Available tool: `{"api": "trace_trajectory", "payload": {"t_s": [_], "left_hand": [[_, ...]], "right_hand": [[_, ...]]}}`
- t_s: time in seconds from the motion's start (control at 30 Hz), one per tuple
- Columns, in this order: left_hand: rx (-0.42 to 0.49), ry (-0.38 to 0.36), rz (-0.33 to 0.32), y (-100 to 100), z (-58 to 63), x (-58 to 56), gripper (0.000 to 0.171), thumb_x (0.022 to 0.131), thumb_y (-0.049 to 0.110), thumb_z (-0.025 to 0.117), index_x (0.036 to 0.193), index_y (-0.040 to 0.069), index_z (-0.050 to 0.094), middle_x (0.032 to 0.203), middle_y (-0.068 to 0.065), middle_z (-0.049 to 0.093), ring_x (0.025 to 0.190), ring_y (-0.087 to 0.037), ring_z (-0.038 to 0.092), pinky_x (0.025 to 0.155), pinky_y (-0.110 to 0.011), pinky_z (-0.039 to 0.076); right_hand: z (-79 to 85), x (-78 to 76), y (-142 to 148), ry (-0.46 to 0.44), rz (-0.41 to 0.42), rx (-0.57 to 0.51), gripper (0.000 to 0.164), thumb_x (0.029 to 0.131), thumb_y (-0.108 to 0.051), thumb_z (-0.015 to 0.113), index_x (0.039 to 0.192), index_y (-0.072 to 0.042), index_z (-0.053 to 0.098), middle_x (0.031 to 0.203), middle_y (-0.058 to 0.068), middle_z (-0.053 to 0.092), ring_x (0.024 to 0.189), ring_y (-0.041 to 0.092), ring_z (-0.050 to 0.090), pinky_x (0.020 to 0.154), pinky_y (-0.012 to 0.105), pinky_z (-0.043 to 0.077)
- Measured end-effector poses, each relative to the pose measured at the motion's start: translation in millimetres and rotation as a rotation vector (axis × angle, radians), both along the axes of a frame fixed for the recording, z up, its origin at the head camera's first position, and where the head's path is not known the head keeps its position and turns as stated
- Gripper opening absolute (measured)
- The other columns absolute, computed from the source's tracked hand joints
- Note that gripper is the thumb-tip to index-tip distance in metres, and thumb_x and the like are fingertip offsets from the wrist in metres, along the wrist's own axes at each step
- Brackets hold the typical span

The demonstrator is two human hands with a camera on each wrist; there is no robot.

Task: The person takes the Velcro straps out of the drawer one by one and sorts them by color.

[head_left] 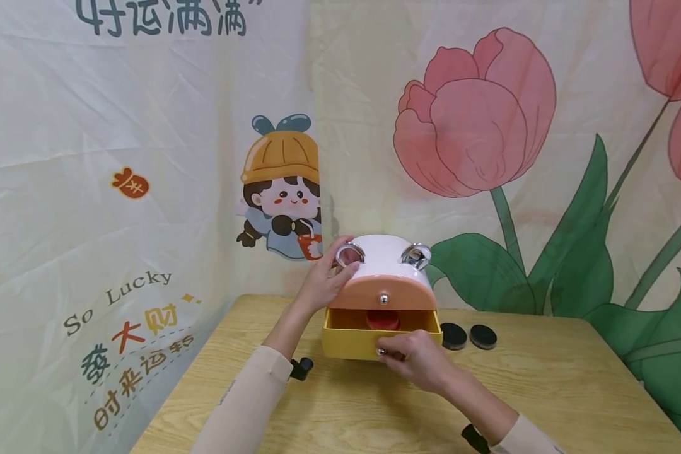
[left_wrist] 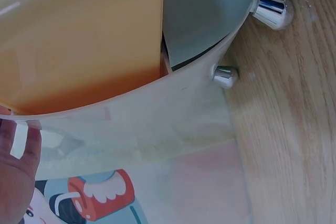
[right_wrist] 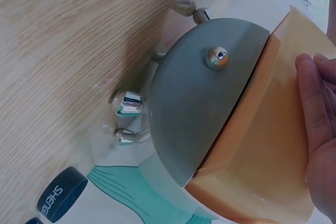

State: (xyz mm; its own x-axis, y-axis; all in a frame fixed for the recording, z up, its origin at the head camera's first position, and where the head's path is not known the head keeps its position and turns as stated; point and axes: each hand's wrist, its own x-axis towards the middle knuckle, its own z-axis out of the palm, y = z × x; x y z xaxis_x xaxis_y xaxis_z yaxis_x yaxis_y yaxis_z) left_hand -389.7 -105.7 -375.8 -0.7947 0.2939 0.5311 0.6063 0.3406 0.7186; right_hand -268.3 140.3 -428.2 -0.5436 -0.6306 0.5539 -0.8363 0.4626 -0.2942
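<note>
A small rounded drawer box [head_left: 383,249] with a white shell stands on the table; two chrome rings [head_left: 422,255] rise from its top. My left hand [head_left: 325,280] holds the shell's upper left side, thumb and fingers around the left ring. The orange top drawer [head_left: 369,293] is closed. Below it the yellow drawer [head_left: 346,343] is pulled partly out, with a round red thing [head_left: 383,320] inside. My right hand [head_left: 422,359] pinches the chrome knob [head_left: 381,351] on its front. Underneath, the grey bottom drawer [right_wrist: 199,98], knobbed too, shows closed in the right wrist view.
Two round black caps [head_left: 483,337] lie on the wooden table [head_left: 545,378] to the right of the box; white letters mark the side of one cap [right_wrist: 62,195]. Chrome feet [right_wrist: 128,103] carry the box. A printed cloth [head_left: 363,126] hangs close behind.
</note>
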Motion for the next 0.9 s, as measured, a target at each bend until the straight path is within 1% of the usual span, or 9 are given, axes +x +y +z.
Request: {"api": "trace_trajectory", "payload": {"t_s": [0.03, 0.13, 0.27, 0.3, 0.5, 0.63, 0.73, 0.9], "left_hand": [[0.004, 0.002, -0.005, 0.0, -0.1, -0.1, 0.061, 0.100, 0.050, 0.065, 0.155, 0.039, 0.041, 0.138, -0.004, 0.062, 0.127, -0.029, 0.059, 0.112, -0.058, 0.047], [0.011, 0.004, -0.011, 0.1, 0.0, 0.2, 0.059, 0.101, 0.048, 0.065, 0.154, 0.042, 0.041, 0.138, -0.004, 0.062, 0.126, -0.029, 0.059, 0.112, -0.058, 0.047], [0.014, 0.005, -0.011, 0.4, 0.9, 0.3, 0.057, 0.101, 0.047, 0.065, 0.151, 0.050, 0.040, 0.139, -0.004, 0.061, 0.127, -0.028, 0.059, 0.113, -0.057, 0.047], [0.014, 0.006, -0.010, 0.5, 1.0, 0.1, 0.057, 0.101, 0.047, 0.065, 0.151, 0.050, 0.040, 0.139, -0.004, 0.061, 0.127, -0.028, 0.059, 0.112, -0.058, 0.047], [0.003, 0.006, 0.003, 0.9, 1.4, 0.2, 0.057, 0.100, 0.048, 0.065, 0.151, 0.051, 0.039, 0.140, -0.002, 0.061, 0.129, -0.028, 0.058, 0.112, -0.058, 0.047], [-0.004, 0.005, 0.009, 1.1, 1.6, 0.3, 0.058, 0.100, 0.048, 0.065, 0.152, 0.051, 0.039, 0.141, -0.003, 0.061, 0.130, -0.029, 0.058, 0.112, -0.057, 0.048], [-0.004, 0.005, 0.011, 1.4, 1.6, 0.3, 0.058, 0.100, 0.048, 0.065, 0.151, 0.051, 0.039, 0.141, -0.003, 0.061, 0.130, -0.029, 0.057, 0.112, -0.057, 0.048], [-0.004, 0.009, 0.012, 1.4, 0.8, 0.0, 0.056, 0.101, 0.048, 0.065, 0.151, 0.052, 0.040, 0.140, -0.003, 0.061, 0.129, -0.029, 0.058, 0.112, -0.057, 0.048]], "right_hand": [[0.0, 0.7, 0.2, 0.009, 0.003, 0.002, 0.013, 0.089, -0.008, 0.082, 0.098, -0.014, 0.075, 0.086, -0.006, 0.076, 0.071, -0.005, 0.061, 0.067, 0.008, 0.053], [-0.5, 3.0, 0.5, 0.051, 0.020, 0.008, 0.013, 0.089, -0.008, 0.082, 0.099, -0.013, 0.075, 0.086, -0.006, 0.077, 0.072, -0.005, 0.062, 0.067, 0.007, 0.052], [-1.5, 6.4, 0.5, 0.099, 0.037, 0.011, 0.013, 0.089, -0.007, 0.082, 0.098, -0.013, 0.074, 0.082, -0.007, 0.075, 0.070, -0.005, 0.060, 0.065, 0.006, 0.050], [-1.7, 7.1, 0.4, 0.105, 0.038, 0.013, 0.013, 0.089, -0.008, 0.082, 0.097, -0.013, 0.074, 0.081, -0.008, 0.074, 0.070, -0.006, 0.060, 0.065, 0.006, 0.050], [-2.5, 11.3, 0.2, 0.123, 0.051, 0.013, 0.013, 0.089, -0.008, 0.082, 0.096, -0.014, 0.072, 0.079, -0.010, 0.073, 0.069, -0.006, 0.059, 0.065, 0.006, 0.050], [-3.0, 13.6, 0.1, 0.143, 0.063, 0.018, 0.014, 0.089, -0.007, 0.081, 0.093, -0.015, 0.071, 0.075, -0.011, 0.069, 0.066, -0.007, 0.056, 0.063, 0.006, 0.048], [-3.1, 15.4, 0.6, 0.139, 0.063, 0.021, 0.014, 0.089, -0.008, 0.081, 0.094, -0.016, 0.070, 0.075, -0.011, 0.068, 0.066, -0.006, 0.054, 0.063, 0.006, 0.047], [-3.5, 18.6, 2.0, 0.126, 0.053, 0.030, 0.014, 0.089, -0.010, 0.082, 0.097, -0.015, 0.072, 0.078, -0.011, 0.070, 0.067, -0.006, 0.056, 0.065, 0.007, 0.049]]}}
